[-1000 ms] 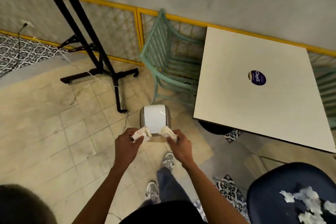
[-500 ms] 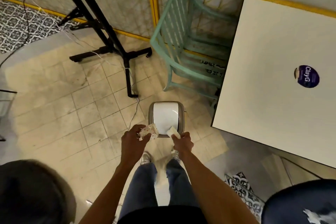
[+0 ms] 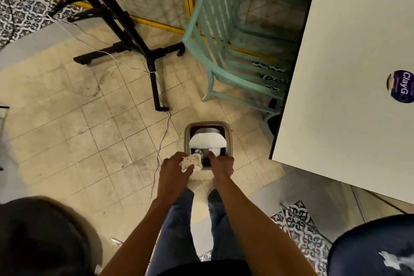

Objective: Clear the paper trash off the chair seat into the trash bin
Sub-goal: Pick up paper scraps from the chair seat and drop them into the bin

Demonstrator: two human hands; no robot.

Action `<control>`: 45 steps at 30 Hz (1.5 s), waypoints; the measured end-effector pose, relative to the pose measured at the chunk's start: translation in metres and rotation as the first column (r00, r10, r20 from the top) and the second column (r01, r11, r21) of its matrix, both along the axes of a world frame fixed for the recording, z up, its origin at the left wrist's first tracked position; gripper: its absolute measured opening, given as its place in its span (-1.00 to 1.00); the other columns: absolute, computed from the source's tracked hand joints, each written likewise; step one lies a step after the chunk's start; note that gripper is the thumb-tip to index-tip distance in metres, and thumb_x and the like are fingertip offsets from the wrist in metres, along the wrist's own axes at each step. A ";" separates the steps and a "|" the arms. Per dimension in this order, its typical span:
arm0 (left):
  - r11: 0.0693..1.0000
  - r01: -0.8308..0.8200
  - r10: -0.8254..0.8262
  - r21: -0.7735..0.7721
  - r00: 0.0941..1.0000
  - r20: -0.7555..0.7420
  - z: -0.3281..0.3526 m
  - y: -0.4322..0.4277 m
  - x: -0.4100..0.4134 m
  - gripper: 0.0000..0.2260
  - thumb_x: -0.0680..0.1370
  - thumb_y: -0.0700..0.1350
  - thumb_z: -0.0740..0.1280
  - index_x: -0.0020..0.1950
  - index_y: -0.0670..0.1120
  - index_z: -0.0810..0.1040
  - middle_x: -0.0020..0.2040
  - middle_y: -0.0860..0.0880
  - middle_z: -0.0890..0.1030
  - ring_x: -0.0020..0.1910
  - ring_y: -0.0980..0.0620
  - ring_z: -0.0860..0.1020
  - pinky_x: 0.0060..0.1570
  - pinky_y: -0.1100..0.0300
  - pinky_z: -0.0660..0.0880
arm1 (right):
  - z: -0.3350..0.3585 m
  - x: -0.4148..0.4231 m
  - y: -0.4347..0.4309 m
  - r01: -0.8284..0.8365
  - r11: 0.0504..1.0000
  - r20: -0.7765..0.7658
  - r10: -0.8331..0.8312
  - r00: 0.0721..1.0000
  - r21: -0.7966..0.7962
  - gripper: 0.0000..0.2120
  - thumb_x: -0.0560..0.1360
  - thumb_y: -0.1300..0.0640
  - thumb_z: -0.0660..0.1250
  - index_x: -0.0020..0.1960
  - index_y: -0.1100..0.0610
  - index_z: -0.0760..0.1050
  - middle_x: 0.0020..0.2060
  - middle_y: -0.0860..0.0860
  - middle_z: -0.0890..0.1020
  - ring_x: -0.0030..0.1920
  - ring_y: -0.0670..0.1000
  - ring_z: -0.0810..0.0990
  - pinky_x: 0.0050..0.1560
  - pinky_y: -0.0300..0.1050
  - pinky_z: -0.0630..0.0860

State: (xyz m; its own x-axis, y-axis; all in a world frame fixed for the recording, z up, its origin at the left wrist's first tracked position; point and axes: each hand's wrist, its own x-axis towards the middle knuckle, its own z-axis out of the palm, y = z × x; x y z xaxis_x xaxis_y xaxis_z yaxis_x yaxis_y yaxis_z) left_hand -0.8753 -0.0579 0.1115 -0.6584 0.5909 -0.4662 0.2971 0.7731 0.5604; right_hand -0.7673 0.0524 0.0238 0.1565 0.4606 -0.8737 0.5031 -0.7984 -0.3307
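Tiled floor (image 3: pixel 89 141), trash bin (image 3: pixel 229 141); left fingers (image 3: pixel 179 155) grip spotted paper (image 3: pixel 193 162); right fingers (image 3: pixel 218 159) hidden in bin, grip unclear.

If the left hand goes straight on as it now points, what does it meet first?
Probably the trash bin, its near rim just beyond the left hand and its crumpled paper; depth is unclear.

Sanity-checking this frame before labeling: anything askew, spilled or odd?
Torn paper scraps litter the dark blue chair seat, bottom right. The trash bin's white swing lid sits tipped open. A loose cable trails across the floor beside the bin.
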 end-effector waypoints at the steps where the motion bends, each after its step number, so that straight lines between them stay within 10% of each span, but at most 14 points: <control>1: 1.000 0.014 -0.014 -0.019 1.000 0.001 -0.002 0.003 0.000 -0.72 0.51 -0.04 0.50 0.21 0.01 0.61 0.01 0.04 0.72 -0.10 0.09 0.65 -0.09 0.23 0.56 | 0.000 0.001 -0.002 0.026 1.000 -0.030 -0.026 0.999 0.015 -0.53 0.51 0.01 0.56 0.30 0.13 0.47 0.13 0.11 0.66 0.16 0.21 0.63 -0.05 -0.10 0.50; 4: 0.999 0.022 -0.020 -0.048 0.999 0.032 -0.008 0.012 0.004 -0.79 0.55 -0.04 0.44 0.15 0.05 0.53 -0.09 0.10 0.64 -0.14 0.06 0.60 -0.14 0.15 0.57 | -0.005 0.006 -0.010 0.022 0.997 -0.088 -0.016 0.996 0.068 -0.71 0.54 0.14 0.50 0.24 0.00 0.60 0.13 0.03 0.70 0.10 0.11 0.66 -0.09 -0.15 0.53; 9: 0.991 0.108 -0.109 -0.082 0.994 -0.004 -0.024 0.024 0.020 -0.82 0.59 -0.02 0.37 0.18 0.10 0.53 -0.07 0.06 0.65 -0.10 0.01 0.60 -0.12 0.17 0.40 | -0.008 0.014 -0.012 0.036 0.996 -0.214 -0.018 0.977 0.083 -0.47 0.52 0.28 0.49 0.42 -0.07 0.56 0.10 -0.16 0.72 0.13 -0.06 0.70 0.05 -0.20 0.63; 14: 0.979 0.164 -0.174 -0.119 0.982 -0.077 -0.050 0.040 0.037 -0.77 0.61 -0.02 0.38 0.26 0.14 0.60 0.08 -0.02 0.67 0.04 -0.08 0.66 -0.06 0.08 0.56 | -0.013 0.027 -0.005 -0.162 0.977 -0.181 0.186 0.966 0.137 -0.57 0.57 0.11 0.38 0.23 -0.42 0.57 0.11 -0.24 0.73 0.13 -0.04 0.70 0.26 0.11 0.63; 25: 0.946 0.231 -0.270 -0.226 0.949 -0.161 -0.113 0.068 0.053 -0.72 0.59 -0.18 0.36 0.28 0.02 0.58 0.28 -0.09 0.53 0.10 -0.23 0.65 -0.06 -0.14 0.65 | 0.021 0.051 0.009 -0.440 0.863 -0.236 0.494 0.837 0.249 -0.44 0.68 0.21 0.28 0.61 -0.17 0.33 0.44 -0.06 0.58 0.45 0.03 0.53 0.49 0.12 0.47; 33: 0.911 0.369 -0.360 -0.186 0.929 0.083 -0.136 0.062 0.055 -0.60 0.63 -0.12 0.33 0.47 0.07 0.44 0.34 -0.15 0.58 0.25 -0.26 0.59 0.17 -0.17 0.60 | 0.014 0.063 0.006 -0.411 0.870 -0.259 0.477 0.840 0.271 -0.44 0.69 0.19 0.30 0.63 -0.14 0.31 0.48 -0.06 0.53 0.48 0.01 0.49 0.49 0.02 0.47; 40: 0.919 0.364 -0.370 -0.153 0.929 -0.011 -0.089 0.047 0.053 -0.65 0.67 -0.02 0.28 0.47 0.04 0.48 0.38 -0.04 0.59 0.32 -0.11 0.58 0.24 -0.10 0.59 | 0.039 0.063 0.004 -0.372 0.871 -0.228 0.453 0.862 0.323 -0.52 0.66 0.20 0.33 0.55 -0.07 0.43 0.41 0.00 0.60 0.43 0.10 0.55 0.47 0.17 0.49; 45: 0.911 0.397 -0.407 -0.110 0.908 -0.097 -0.039 0.031 0.051 -0.63 0.65 -0.07 0.28 0.47 0.01 0.46 0.40 -0.03 0.54 0.33 -0.11 0.54 0.20 -0.07 0.58 | 0.065 0.074 -0.006 -0.409 0.806 -0.081 0.485 0.871 0.428 -0.63 0.69 0.11 0.29 0.49 -0.06 0.48 0.36 0.01 0.64 0.35 0.11 0.61 0.32 -0.11 0.49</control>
State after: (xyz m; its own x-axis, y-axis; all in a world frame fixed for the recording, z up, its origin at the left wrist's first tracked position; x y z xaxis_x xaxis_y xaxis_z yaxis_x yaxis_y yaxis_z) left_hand -0.8240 -0.0271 0.0726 -0.4257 0.7782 -0.4618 0.6514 0.6178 0.4406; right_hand -0.6935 0.0462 0.0884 -0.2902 0.7439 -0.6020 0.6743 -0.2874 -0.6802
